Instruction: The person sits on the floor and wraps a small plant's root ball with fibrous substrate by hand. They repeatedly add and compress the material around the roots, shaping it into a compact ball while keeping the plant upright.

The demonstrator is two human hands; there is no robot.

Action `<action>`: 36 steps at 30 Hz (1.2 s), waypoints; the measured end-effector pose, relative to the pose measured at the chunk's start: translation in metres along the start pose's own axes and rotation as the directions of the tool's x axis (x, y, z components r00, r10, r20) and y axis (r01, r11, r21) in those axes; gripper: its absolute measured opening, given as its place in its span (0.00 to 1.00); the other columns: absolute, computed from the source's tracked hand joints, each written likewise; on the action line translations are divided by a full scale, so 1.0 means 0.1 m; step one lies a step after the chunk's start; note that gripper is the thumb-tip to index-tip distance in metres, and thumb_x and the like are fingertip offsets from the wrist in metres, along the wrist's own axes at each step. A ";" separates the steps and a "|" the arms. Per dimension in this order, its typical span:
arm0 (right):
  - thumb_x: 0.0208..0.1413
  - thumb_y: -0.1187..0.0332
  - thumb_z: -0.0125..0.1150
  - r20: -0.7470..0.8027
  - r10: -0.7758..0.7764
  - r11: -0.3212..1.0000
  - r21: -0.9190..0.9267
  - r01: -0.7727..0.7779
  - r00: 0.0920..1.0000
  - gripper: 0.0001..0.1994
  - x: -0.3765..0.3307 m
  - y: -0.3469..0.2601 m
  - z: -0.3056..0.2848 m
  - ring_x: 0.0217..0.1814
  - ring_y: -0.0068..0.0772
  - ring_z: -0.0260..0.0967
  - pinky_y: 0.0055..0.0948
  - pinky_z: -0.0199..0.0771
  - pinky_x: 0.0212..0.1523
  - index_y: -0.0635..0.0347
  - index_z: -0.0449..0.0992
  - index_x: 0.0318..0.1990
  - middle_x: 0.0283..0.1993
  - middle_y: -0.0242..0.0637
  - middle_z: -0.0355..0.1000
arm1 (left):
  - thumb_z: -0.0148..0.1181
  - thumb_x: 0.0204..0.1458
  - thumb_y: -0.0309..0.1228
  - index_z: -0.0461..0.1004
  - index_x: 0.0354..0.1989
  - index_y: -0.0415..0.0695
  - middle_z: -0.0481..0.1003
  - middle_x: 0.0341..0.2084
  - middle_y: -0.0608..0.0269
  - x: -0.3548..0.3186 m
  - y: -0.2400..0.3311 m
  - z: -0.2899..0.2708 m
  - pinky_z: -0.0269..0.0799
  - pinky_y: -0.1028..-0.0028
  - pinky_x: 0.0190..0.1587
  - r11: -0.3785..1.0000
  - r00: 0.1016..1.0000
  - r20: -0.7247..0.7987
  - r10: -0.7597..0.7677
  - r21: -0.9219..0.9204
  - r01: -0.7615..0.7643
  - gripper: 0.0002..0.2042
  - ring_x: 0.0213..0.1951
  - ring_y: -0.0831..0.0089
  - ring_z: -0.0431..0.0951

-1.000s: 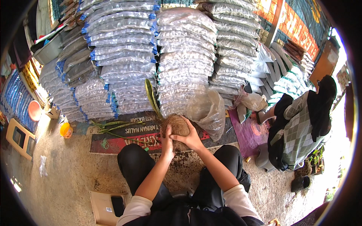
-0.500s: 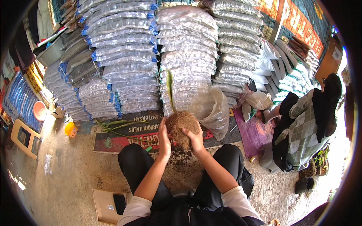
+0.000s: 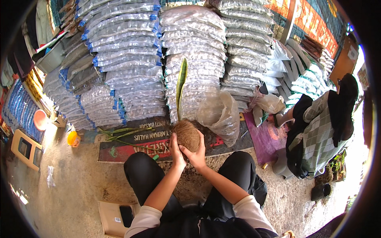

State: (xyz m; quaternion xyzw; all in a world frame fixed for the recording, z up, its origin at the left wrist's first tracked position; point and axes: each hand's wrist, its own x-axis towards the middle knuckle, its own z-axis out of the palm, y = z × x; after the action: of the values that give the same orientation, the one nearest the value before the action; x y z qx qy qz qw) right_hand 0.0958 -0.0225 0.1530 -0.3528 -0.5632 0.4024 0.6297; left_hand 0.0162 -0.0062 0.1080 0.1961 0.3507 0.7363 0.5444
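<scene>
A round brown fibre ball (image 3: 187,133) with one long upright green leaf (image 3: 181,85) growing from its top is held in front of my knees. My left hand (image 3: 176,150) cups its left lower side and my right hand (image 3: 196,152) grips it from below and the right, fingers wrapped on the fibre. Both hands touch each other under the ball. It hovers above a dark printed mat (image 3: 131,143) on the ground.
Tall stacks of filled clear plastic sacks (image 3: 131,59) stand behind. A crumpled clear bag (image 3: 219,113) lies right of the ball, loose green leaves (image 3: 123,133) left. Another person (image 3: 317,131) sits at right. A cardboard piece with a phone (image 3: 119,216) lies by my left leg.
My hands turned and lifted the fibre ball slightly, and the green leaf now stands upright above it. My view tilted a little.
</scene>
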 end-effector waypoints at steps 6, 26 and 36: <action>0.38 0.53 0.68 0.140 0.104 0.892 -0.451 -0.030 0.985 0.44 0.02 -0.03 -0.12 0.62 0.47 0.53 0.44 0.52 0.60 0.62 0.51 0.61 0.60 0.53 0.54 | 0.42 0.54 0.52 0.63 0.51 0.42 0.69 0.44 0.58 -0.02 0.16 0.04 0.68 0.63 0.50 0.966 0.984 0.074 -0.162 -0.192 0.173 0.26 0.46 0.65 0.72; 0.34 0.74 0.72 0.364 0.337 0.866 0.241 -0.437 0.868 0.39 0.14 0.08 -0.16 0.55 0.31 0.61 0.31 0.60 0.57 0.63 0.57 0.57 0.52 0.38 0.64 | 0.49 0.53 0.51 0.61 0.55 0.43 0.66 0.49 0.61 -0.16 0.18 -0.06 0.63 0.65 0.53 0.978 0.985 -0.143 -0.096 0.170 0.120 0.28 0.52 0.67 0.66; 0.32 0.72 0.72 0.224 0.313 0.927 0.139 -0.348 0.923 0.37 0.24 0.57 -0.01 0.51 0.29 0.65 0.31 0.63 0.54 0.63 0.60 0.53 0.48 0.38 0.68 | 0.41 0.54 0.55 0.43 0.66 0.47 0.43 0.65 0.62 -0.01 0.31 -0.28 0.35 0.64 0.64 0.967 0.974 -0.207 -0.097 0.211 0.141 0.35 0.66 0.66 0.39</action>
State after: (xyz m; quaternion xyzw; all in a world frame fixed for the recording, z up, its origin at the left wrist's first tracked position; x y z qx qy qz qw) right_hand 0.0920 0.0236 0.1120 -0.3443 -0.5171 0.5843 0.5221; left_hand -0.0228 -0.0203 0.1123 0.1617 0.4944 0.6734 0.5253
